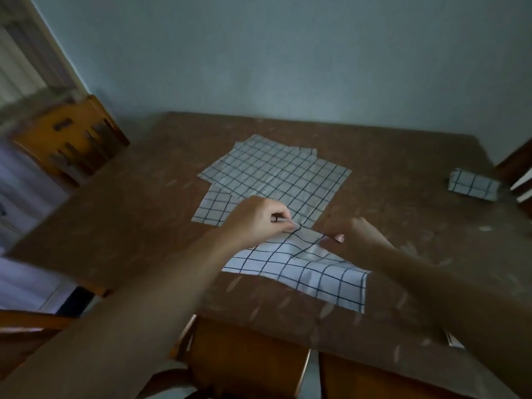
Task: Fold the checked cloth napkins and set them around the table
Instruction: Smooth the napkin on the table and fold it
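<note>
Two hands, left hand [256, 216] and right hand [355, 233], seemingly pinching the near napkin's [311, 272] far edge between them

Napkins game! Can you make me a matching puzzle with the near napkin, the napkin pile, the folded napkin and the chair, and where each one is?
Things:
1. near napkin
2. napkin pile
3. folded napkin
4. chair

Places:
A. at the table's right edge
B. beyond the table's left side
C. pinched at its far edge by both hands
D. spread flat mid-table

Pairs: 1-C, 2-D, 3-A, 4-B
</note>
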Demonstrator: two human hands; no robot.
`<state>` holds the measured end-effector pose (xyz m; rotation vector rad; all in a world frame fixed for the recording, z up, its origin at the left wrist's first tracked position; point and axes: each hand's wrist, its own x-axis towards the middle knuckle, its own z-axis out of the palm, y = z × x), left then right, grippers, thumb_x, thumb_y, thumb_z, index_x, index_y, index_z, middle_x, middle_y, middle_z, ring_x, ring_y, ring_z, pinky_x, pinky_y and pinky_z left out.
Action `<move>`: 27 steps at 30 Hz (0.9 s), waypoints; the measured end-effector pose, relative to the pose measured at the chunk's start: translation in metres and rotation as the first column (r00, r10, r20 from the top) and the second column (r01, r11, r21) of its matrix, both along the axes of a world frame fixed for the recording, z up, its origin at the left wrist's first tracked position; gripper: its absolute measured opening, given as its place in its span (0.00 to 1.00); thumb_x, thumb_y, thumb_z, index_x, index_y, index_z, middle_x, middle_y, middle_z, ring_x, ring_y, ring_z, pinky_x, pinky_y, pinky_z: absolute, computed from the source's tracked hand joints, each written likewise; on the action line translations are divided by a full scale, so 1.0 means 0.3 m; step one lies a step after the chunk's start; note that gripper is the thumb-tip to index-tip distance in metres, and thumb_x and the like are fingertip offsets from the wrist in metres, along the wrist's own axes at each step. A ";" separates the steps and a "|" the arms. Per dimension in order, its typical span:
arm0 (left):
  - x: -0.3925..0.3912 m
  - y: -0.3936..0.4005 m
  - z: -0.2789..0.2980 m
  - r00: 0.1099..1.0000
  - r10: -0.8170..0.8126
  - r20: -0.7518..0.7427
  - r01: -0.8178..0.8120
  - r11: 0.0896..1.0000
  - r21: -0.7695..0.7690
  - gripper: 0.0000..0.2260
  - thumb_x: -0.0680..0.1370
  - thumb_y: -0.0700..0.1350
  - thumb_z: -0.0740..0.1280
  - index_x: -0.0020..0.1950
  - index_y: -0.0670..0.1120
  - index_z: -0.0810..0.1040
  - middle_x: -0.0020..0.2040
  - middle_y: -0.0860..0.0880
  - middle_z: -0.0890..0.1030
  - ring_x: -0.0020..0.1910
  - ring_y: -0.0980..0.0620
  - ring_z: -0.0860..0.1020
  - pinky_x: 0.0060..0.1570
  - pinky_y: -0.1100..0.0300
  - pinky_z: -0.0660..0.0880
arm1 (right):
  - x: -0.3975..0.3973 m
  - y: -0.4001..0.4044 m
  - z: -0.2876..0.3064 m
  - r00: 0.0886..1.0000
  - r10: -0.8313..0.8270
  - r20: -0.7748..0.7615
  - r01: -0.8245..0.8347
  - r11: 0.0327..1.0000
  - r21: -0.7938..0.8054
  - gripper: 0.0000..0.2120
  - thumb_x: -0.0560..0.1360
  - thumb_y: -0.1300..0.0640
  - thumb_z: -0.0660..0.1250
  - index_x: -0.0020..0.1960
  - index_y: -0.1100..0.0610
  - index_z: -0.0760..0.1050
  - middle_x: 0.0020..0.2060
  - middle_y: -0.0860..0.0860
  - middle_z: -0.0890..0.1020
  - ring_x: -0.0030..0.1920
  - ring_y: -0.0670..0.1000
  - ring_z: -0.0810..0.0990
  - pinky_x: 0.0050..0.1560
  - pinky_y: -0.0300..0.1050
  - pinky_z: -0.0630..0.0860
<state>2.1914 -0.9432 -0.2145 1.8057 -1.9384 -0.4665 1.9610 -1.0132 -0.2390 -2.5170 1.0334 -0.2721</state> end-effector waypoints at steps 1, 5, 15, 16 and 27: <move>-0.003 0.010 0.049 0.999 0.027 -0.031 -0.028 0.998 -0.056 0.07 0.73 0.56 0.73 0.45 0.53 0.84 0.42 0.57 0.84 0.42 0.56 0.82 0.46 0.54 0.80 | 0.000 -0.002 0.035 1.000 0.011 0.013 -0.012 1.000 0.026 0.08 0.74 0.49 0.70 0.41 0.52 0.80 0.36 0.46 0.81 0.38 0.49 0.80 0.42 0.51 0.80; 0.010 0.065 0.159 0.713 0.433 -0.551 -0.574 0.812 -0.104 0.20 0.72 0.59 0.73 0.60 0.52 0.79 0.54 0.56 0.80 0.53 0.56 0.78 0.49 0.63 0.75 | -0.051 0.018 0.239 0.993 0.004 0.122 -0.018 0.993 0.113 0.17 0.75 0.51 0.69 0.31 0.55 0.72 0.25 0.46 0.72 0.25 0.43 0.67 0.28 0.35 0.67; -0.228 0.204 -0.009 -0.148 0.629 -0.763 -0.077 0.762 0.643 0.48 0.61 0.75 0.71 0.76 0.56 0.63 0.75 0.46 0.66 0.71 0.37 0.68 0.66 0.39 0.66 | -0.234 0.054 0.369 0.667 -0.556 0.497 0.110 0.732 0.672 0.05 0.76 0.57 0.69 0.47 0.57 0.82 0.37 0.55 0.85 0.34 0.51 0.85 0.31 0.43 0.81; -0.239 0.205 -0.016 -0.138 0.608 -0.782 -0.083 0.780 0.621 0.43 0.66 0.74 0.68 0.76 0.56 0.63 0.74 0.48 0.66 0.72 0.37 0.66 0.66 0.39 0.66 | -0.246 0.052 0.335 0.642 -0.602 0.474 0.141 0.701 0.699 0.05 0.76 0.57 0.69 0.47 0.57 0.82 0.37 0.55 0.85 0.34 0.52 0.85 0.30 0.43 0.81; -0.203 0.226 -0.078 0.294 0.549 -0.782 -0.085 0.830 0.551 0.23 0.66 0.45 0.79 0.57 0.39 0.81 0.59 0.40 0.82 0.61 0.42 0.79 0.64 0.44 0.74 | -0.321 0.101 0.059 0.591 -0.771 0.238 0.284 0.474 0.834 0.14 0.72 0.50 0.74 0.51 0.59 0.82 0.49 0.62 0.84 0.50 0.64 0.84 0.54 0.66 0.79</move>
